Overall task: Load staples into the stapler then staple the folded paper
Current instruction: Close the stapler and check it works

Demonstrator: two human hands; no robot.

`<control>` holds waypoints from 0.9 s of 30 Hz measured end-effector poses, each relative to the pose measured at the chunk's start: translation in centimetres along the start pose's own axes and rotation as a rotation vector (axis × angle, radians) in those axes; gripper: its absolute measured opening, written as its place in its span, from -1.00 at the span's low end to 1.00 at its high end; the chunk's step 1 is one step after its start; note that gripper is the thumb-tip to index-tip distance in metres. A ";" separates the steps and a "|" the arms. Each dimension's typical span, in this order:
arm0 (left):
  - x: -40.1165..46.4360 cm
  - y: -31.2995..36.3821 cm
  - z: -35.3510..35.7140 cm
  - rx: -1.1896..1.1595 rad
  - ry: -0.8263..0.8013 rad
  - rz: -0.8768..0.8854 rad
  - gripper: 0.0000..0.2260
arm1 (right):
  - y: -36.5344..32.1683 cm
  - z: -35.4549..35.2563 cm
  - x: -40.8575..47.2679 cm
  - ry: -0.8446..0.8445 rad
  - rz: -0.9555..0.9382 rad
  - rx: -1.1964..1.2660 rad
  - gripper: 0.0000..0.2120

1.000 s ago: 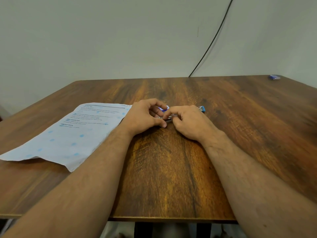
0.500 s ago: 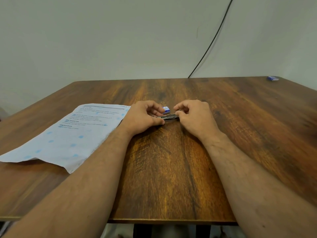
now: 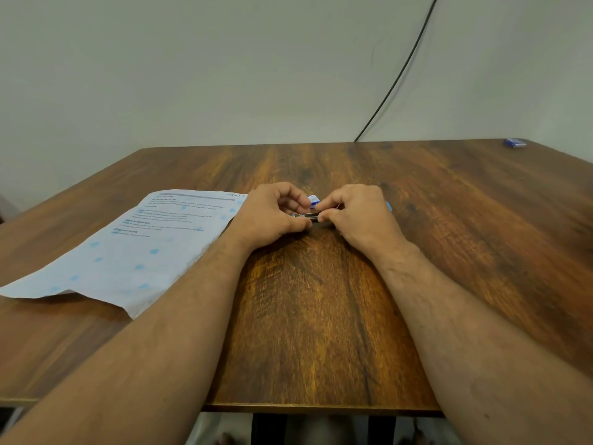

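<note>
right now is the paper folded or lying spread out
Spread out: the paper lies as one open sheet on the table, printed side up, near corner slightly lifted. No fold shows.

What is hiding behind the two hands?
A small blue-and-white box peeks out behind the left hand and right hand. Most of it is covered, so its contents cannot be seen.
</note>
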State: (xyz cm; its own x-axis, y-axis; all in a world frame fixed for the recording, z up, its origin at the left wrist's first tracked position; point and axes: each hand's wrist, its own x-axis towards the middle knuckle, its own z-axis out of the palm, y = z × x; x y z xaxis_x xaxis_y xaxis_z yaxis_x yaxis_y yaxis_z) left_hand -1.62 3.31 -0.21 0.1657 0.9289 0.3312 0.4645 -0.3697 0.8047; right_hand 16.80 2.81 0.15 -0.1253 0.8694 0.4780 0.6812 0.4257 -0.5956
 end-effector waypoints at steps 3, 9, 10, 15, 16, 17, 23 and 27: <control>0.0 0.0 0.0 0.001 -0.007 0.000 -0.72 | 0.0 -0.1 0.0 -0.030 0.000 -0.019 -0.83; 0.0 0.0 -0.1 0.023 -0.009 0.001 -0.74 | -0.3 -0.2 -0.1 -0.071 -0.029 -0.085 -0.84; 0.0 -0.1 -0.1 0.032 -0.009 0.001 -0.74 | -0.4 -0.2 -0.2 -0.077 -0.043 -0.106 -0.84; -0.1 0.1 -0.1 0.056 0.002 0.003 -0.74 | -0.3 -0.8 -0.6 -0.101 -0.083 -0.150 -0.83; -0.1 0.1 -0.1 0.050 0.005 0.004 -0.72 | -0.1 -0.8 -0.7 -0.101 -0.090 -0.156 -0.81; -0.2 0.1 -0.1 0.046 0.005 0.006 -0.72 | 0.1 -0.8 -0.7 -0.097 -0.093 -0.158 -0.78; -0.1 0.3 0.1 0.145 0.022 -0.010 -0.79 | 0.4 -0.9 -0.7 -0.058 0.031 -0.235 -0.60; -0.2 0.3 0.3 0.191 0.069 0.012 -0.79 | 0.7 -1.1 -0.6 -0.013 0.158 -0.342 -0.63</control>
State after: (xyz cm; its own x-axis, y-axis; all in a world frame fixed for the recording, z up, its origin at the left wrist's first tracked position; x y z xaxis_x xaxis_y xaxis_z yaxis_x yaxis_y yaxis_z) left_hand -1.22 3.03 -0.18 0.1152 0.9184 0.3785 0.6202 -0.3642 0.6948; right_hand 18.19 2.29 0.13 -0.0070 0.9217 0.3879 0.8939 0.1797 -0.4106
